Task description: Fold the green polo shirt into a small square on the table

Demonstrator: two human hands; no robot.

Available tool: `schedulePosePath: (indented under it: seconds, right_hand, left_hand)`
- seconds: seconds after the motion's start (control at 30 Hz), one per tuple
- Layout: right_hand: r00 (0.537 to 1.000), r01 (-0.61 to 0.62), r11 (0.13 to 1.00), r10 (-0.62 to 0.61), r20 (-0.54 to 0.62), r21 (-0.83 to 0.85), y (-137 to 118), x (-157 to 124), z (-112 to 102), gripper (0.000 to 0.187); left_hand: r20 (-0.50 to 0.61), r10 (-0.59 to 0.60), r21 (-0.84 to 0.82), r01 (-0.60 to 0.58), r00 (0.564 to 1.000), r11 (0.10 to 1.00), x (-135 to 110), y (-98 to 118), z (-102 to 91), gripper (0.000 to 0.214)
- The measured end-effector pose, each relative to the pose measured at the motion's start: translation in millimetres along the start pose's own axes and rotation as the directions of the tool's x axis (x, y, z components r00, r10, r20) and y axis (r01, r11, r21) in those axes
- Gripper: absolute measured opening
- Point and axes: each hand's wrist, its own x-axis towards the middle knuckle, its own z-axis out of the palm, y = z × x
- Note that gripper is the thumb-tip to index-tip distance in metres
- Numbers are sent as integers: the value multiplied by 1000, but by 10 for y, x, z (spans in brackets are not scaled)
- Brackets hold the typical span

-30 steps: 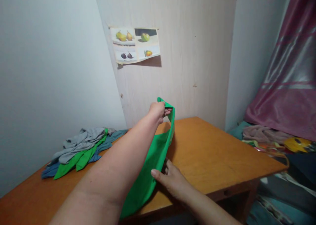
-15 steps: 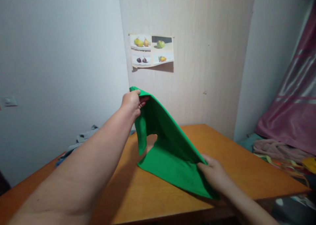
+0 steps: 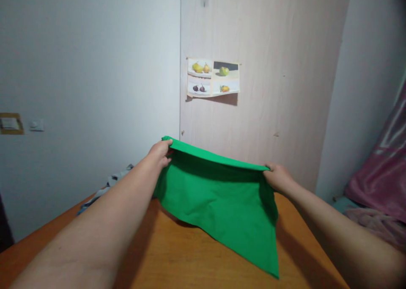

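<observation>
A green cloth (image 3: 218, 200) hangs stretched between both my hands above an orange wooden table (image 3: 190, 259). My left hand (image 3: 161, 151) pinches its upper left corner, fingers closed on the fabric. My right hand (image 3: 278, 177) grips the upper right corner the same way. The top edge runs taut from hand to hand. The cloth's lower part drapes down onto the tabletop, ending in a point near the front right.
A heap of grey and blue clothes (image 3: 108, 185) lies at the table's far left, mostly hidden behind my left arm. A fruit picture (image 3: 212, 77) is stuck to the wooden panel behind. Pink fabric (image 3: 380, 183) lies at the right.
My right hand rose from the tabletop with its corner of the cloth, and both hands spread apart, pulling the top edge taut. The view shifted up and left.
</observation>
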Motion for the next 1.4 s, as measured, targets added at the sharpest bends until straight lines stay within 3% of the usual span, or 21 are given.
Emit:
schedulePosePath:
  seconds: [0.13, 0.27, 0.37, 0.43, 0.53, 0.6, 0.67, 0.9, 1.07, 1.17, 1.4]
  right_hand:
    - [975, 7, 992, -34, -222, -122, -228, 279, -194, 38]
    - [909, 123, 969, -197, -369, -214, -174, 169, -289, 42]
    - [877, 283, 908, -376, -300, -310, 172, -164, -94, 42]
    - [851, 424, 849, -493, -184, -316, 495, -491, 141, 43]
    - [831, 534, 809, -556, -26, -246, 952, -1030, 513, 39]
    - [817, 573, 790, -571, 78, -218, 1165, -1327, 692, 39]
    - [811, 584, 785, -572, 122, -208, 1290, -1518, 789, 41]
    - [856, 516, 814, -502, 125, -266, 1457, -1594, 769, 51]
    - [892, 451, 839, -433, 130, -304, 1598, -1631, 632, 43]
    - [906, 424, 857, -398, 144, -294, 1629, -1684, 514, 38]
    - [888, 445, 877, -408, 211, -180, 1767, -1846, 362, 33]
  left_hand:
    - [-18, 41, -69, -42, 999, 997, 81, 204, -7, 7]
    - [62, 159, -193, -144, 985, 970, -111, 218, -182, 12]
    - [45, 127, -106, -122, 991, 987, -522, -119, -569, 23]
    - [48, -5, 51, 3, 999, 999, -900, -457, -914, 29]
    - [24, -223, 279, 207, 975, 937, -1477, -924, -1378, 29]
    - [100, -330, 379, 270, 939, 885, -1768, -1110, -1562, 25]
    - [135, -330, 431, 244, 934, 869, -1936, -1190, -1637, 23]
    - [134, -167, 602, 54, 977, 797, -1918, -1292, -1723, 52]
    - [172, -86, 784, -83, 981, 616, -1865, -1355, -1940, 39]
    - [196, -102, 817, -105, 975, 567, -1877, -1312, -2008, 31]
    - [222, -204, 806, -62, 953, 588, -2062, -1089, -2052, 25]
